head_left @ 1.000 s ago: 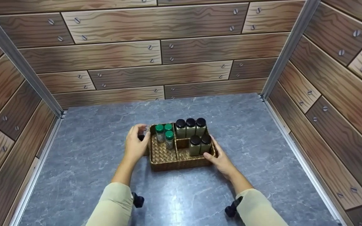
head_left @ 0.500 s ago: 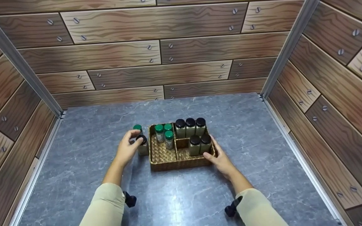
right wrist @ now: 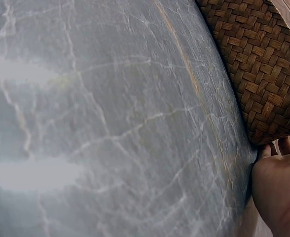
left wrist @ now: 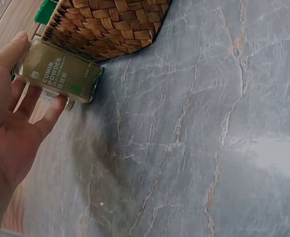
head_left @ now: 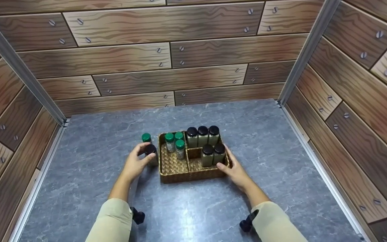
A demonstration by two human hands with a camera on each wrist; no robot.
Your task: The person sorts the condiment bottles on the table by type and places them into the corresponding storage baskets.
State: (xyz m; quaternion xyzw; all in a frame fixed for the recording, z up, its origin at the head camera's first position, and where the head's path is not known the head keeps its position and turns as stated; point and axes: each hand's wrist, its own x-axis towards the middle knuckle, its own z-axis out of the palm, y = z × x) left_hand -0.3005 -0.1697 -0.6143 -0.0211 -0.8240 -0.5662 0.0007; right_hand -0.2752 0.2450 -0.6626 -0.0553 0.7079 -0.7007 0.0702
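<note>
My left hand [head_left: 135,162] has its fingers and thumb around a black-capped spice jar [head_left: 151,153] just left of the woven basket [head_left: 176,179]. In the left wrist view this jar [left wrist: 61,69] reads "Cumin powder". A green-capped jar [head_left: 146,137] stands behind it, partly hidden. My right hand [head_left: 236,172] holds the basket's right end, thumb on the front rim and fingers along the outer side. Inside the basket, three green-capped jars [head_left: 180,149] stand in the left compartment. Black-capped jars [head_left: 208,156] fill parts of the two right compartments.
The basket rests on a grey marble-patterned tabletop [head_left: 186,211]. Wood-patterned walls [head_left: 166,57] with metal corner strips [head_left: 302,50] enclose the back and sides.
My left hand has moved left from the basket's left rim, then closed around the cumin powder jar. The green-capped jar behind has come into sight. My right hand has stayed on the basket.
</note>
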